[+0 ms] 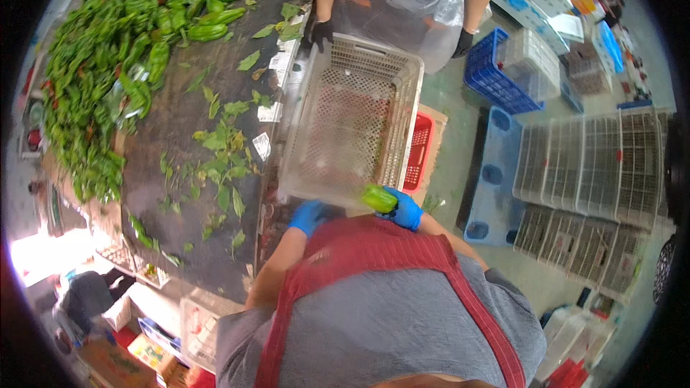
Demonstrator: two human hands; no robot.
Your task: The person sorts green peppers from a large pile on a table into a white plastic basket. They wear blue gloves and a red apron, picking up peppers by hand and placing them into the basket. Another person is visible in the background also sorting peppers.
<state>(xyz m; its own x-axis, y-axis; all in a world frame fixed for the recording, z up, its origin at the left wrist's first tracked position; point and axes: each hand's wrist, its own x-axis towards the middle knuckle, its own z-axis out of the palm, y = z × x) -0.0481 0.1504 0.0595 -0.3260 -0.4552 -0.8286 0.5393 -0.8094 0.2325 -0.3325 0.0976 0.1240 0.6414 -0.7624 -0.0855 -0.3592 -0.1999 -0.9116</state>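
A pale plastic crate with perforated walls (401, 170) stands in front of me, with no peppers visible inside. My right hand (404, 211), in a blue glove, holds a green pepper (379, 198) by the crate's near right corner. My left hand (308, 215), also gloved in blue, is at the near left corner; its fingertips are partly hidden, so I cannot tell whether it grips the rim. To the left, a large heap of long green peppers (102, 64) lies on a dark tabletop (161, 172) strewn with loose leaves (223, 153).
Across the crate stands a person in a clear plastic apron, one black-gloved hand (322, 35) at its far left corner. A red basket (419, 153) sits beneath its right side. Blue crate (485, 73), blue pallet (493, 172) and stacked pale crates (585, 161) occupy the right.
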